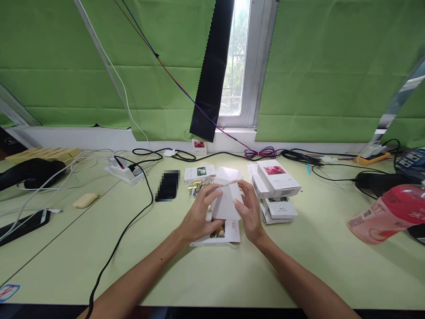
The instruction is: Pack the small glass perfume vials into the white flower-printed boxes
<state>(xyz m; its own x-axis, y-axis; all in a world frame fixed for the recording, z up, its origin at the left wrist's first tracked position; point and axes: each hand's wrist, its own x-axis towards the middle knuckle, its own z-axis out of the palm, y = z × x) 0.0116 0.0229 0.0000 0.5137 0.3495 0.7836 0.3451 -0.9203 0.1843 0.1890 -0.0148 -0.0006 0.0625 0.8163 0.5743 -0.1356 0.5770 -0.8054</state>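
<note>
Both hands hold a small white box (226,203) above the pale green table (299,266). My left hand (199,217) grips its left side with curled fingers. My right hand (249,212) pinches its right edge and top flap. Under the hands lies a flat white box with a flower picture (221,234). Just behind it is a heap of small gold pieces (198,187) and another white flower box (199,173). A stack of white boxes with pink pictures (277,186) stands to the right of my right hand.
A dark phone (168,186) lies left of the boxes. A power strip (124,172) and several cables run along the back. Another phone (25,226) and a beige bar (85,200) sit at the left. A pink bottle (388,215) lies at the right.
</note>
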